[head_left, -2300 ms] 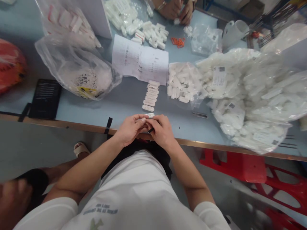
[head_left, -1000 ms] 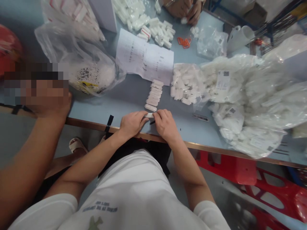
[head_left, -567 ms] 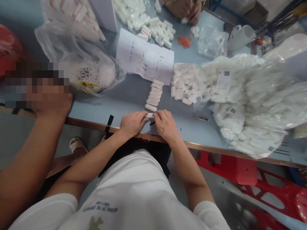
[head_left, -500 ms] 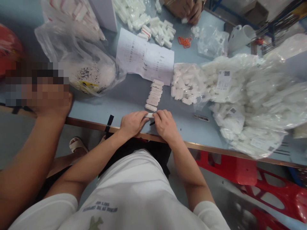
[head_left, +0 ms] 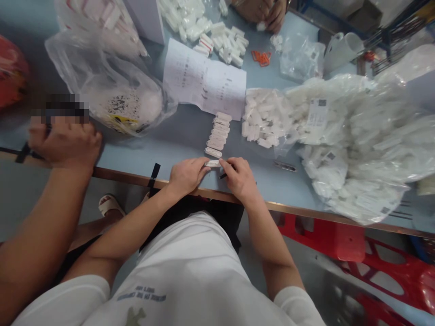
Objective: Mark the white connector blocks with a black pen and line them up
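My left hand (head_left: pixel 186 175) pinches one end of a small white plastic piece (head_left: pixel 213 164) with rows of tiny holes, just above the table's front edge. My right hand (head_left: pixel 240 177) is closed close to the piece's other end, its index fingertip by the end; whether it touches cannot be made out. From under its fingers pokes the tip of a thin black stick-like object (head_left: pixel 222 176), the rest hidden by the hand. Directly beyond, similar flat white plastic pieces (head_left: pixel 218 136) lie in a column.
Printed sheets (head_left: pixel 204 77) lie past the column. Clear bags of white parts (head_left: pixel 265 117) crowd the right, near a small metal-coloured tool (head_left: pixel 284 166). A co-worker's hand (head_left: pixel 64 140) rests at left; another person's hands (head_left: pixel 272 16) work opposite. Red stools (head_left: pixel 343 240) stand below.
My right hand has shifted slightly right, off the white piece's end, and the black stick-like object has moved with it. My left hand stays nearly in place with the piece.
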Demonstrator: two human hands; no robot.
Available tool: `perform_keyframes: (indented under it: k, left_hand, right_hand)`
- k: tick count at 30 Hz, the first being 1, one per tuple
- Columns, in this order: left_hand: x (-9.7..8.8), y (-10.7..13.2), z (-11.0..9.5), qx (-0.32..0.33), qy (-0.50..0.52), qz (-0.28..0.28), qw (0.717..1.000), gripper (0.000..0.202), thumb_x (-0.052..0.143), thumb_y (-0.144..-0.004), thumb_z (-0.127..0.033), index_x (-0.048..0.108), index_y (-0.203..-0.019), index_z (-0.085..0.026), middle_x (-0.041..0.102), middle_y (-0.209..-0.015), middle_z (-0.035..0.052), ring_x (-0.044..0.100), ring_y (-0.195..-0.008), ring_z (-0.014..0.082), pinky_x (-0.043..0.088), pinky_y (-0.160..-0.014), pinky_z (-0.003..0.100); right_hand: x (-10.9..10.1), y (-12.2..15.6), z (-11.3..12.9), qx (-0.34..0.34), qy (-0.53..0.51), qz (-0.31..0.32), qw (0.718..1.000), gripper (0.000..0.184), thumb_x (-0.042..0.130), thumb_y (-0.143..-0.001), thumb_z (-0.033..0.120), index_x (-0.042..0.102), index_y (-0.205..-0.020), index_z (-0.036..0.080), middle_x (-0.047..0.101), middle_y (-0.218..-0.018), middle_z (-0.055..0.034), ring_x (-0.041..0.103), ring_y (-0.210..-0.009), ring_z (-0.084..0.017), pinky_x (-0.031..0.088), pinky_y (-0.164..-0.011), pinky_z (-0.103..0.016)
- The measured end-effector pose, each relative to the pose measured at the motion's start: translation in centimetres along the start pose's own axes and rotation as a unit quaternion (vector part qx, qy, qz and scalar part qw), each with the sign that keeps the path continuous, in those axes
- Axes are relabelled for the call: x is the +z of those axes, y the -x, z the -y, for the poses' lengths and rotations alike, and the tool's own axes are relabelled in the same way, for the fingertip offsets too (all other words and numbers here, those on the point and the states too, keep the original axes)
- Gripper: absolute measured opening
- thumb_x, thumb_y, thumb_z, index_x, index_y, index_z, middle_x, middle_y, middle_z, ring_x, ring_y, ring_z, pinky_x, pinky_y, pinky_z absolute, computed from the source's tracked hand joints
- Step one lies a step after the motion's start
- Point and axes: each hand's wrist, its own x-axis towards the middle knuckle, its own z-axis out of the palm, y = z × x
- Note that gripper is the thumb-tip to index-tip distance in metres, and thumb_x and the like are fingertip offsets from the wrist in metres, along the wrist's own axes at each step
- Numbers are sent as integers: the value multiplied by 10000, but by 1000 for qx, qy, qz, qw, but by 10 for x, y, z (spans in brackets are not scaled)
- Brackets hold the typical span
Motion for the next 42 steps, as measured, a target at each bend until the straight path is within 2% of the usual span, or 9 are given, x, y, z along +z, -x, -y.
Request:
perform_keyframes:
  k: [7, 9, 12, 17, 21, 25, 28, 31, 42]
  left_hand:
    - [-2, -1, -1, -4, 4, 12, 1000, 440, 389, -988, -527, 654, -1185, -235, 731, -1111, 81, 688, -977, 225, 489, -827, 317]
    - [-2, -2, -1, -6, 3, 11, 1000, 442, 390, -987, -531, 655, -1182, -235, 731, -1115, 82, 687, -982, 225, 490, -832, 317]
    - [0, -2, 1, -6, 7, 11, 1000, 448, 391, -986, -534, 656, -1183, -232, 730, -1119, 85, 687, -989, 223, 490, -839, 317]
    - [2, -2, 3, 0, 1, 11, 1000, 440, 406, -982, -535, 654, -1190, -237, 732, -1116, 75, 688, -993, 225, 488, -845, 320]
    - [1, -3, 3, -5, 2, 17, 1000, 439, 409, -982, -531, 651, -1203, -238, 733, -1119, 72, 684, -1011, 223, 485, -859, 319]
    - [0, -3, 2, 2, 8, 20, 1000, 458, 395, -982, -544, 650, -1206, -236, 728, -1142, 70, 684, -1008, 222, 484, -850, 310]
    - [-1, -3, 1, 1, 4, 18, 1000, 468, 377, -986, -549, 651, -1201, -236, 733, -1123, 72, 687, -988, 222, 485, -838, 308]
    - [-2, -2, 0, 2, -1, 13, 1000, 462, 375, -988, -544, 655, -1189, -238, 735, -1109, 75, 690, -973, 222, 485, -828, 311]
    - [0, -2, 2, 4, 6, 19, 1000, 437, 395, -986, -526, 656, -1182, -235, 734, -1105, 81, 690, -971, 222, 483, -818, 311]
  right_hand:
    - [-4, -2, 5, -45, 36, 71, 996, 359, 387, -990, 174, 586, -1288, 149, 660, -998, -133, 499, -873, -238, 400, -754, -391]
    - [-2, -3, 3, -29, 5, 52, 998, 355, 388, -989, 181, 603, -1272, 160, 654, -1026, -136, 521, -904, -239, 429, -788, -396]
    - [-1, -3, 1, 56, -95, -31, 993, 343, 383, -999, 238, 624, -1237, 188, 629, -1094, -137, 560, -990, -225, 472, -857, -382]
    - [-7, -3, 4, 209, -219, -148, 941, 411, 365, -1007, 442, 704, -1023, 211, 626, -933, -79, 606, -902, -197, 497, -821, -350]
    - [-8, -3, 3, 280, -332, -126, 892, 491, 354, -987, 549, 712, -902, 224, 636, -778, -22, 588, -669, -149, 481, -670, -295]
    - [-1, -7, 2, 312, -409, -97, 852, 399, 488, -926, 560, 680, -854, 217, 650, -721, 0, 600, -635, -140, 474, -631, -273]
    - [4, -11, 3, 323, -407, -77, 851, 286, 601, -857, 489, 667, -844, 211, 662, -713, 9, 589, -628, -136, 468, -619, -265]
    - [4, -15, 5, 328, -400, -70, 853, 235, 604, -844, 434, 667, -838, 208, 673, -713, 6, 590, -625, -136, 466, -615, -260]
    - [6, -16, 8, 328, -389, -54, 859, 232, 619, -836, 423, 695, -829, 204, 681, -712, 2, 564, -614, -127, 456, -634, -258]
